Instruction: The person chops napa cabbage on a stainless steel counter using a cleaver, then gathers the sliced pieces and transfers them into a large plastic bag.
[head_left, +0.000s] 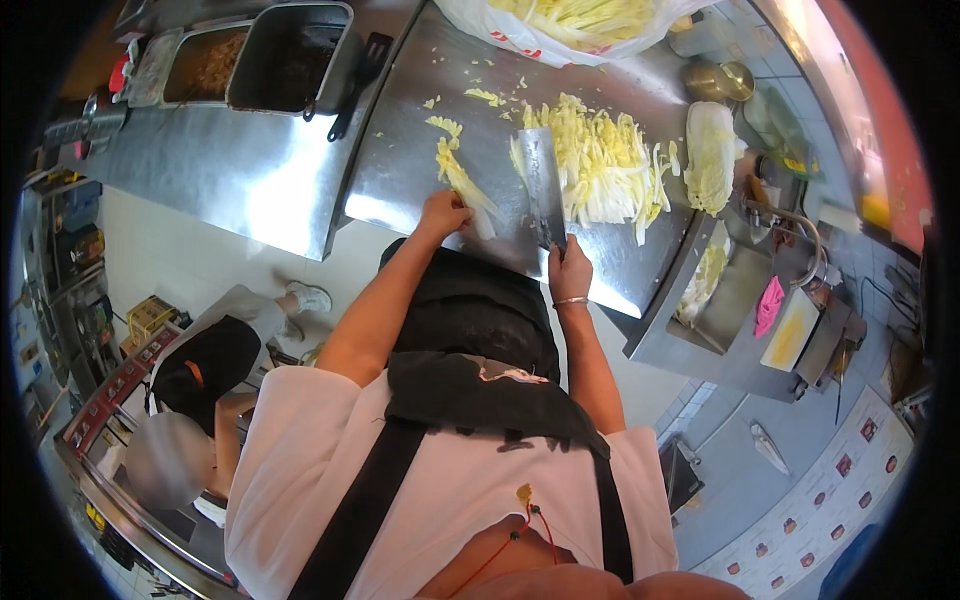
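My right hand (570, 270) grips the handle of a cleaver (541, 176), its broad blade flat over the steel worktop (405, 161). Right of the blade lies a wide pile of shredded napa cabbage (600, 161), yellow at the far end and white nearer me. My left hand (446, 215) has its fingers curled on the left edge of a narrow bunch of cabbage leaf (463, 184), left of the cleaver; the fingertips are partly hidden. Small cabbage scraps (484, 96) are scattered beyond both hands.
A plastic bag of cut cabbage (555, 54) stands at the far edge. A whole napa cabbage (709, 157) lies right, beside a sink (720, 326) holding more cabbage. Metal food pans (289, 60) and a black spatula (360, 86) sit left. Another person (206, 364) is behind me, left.
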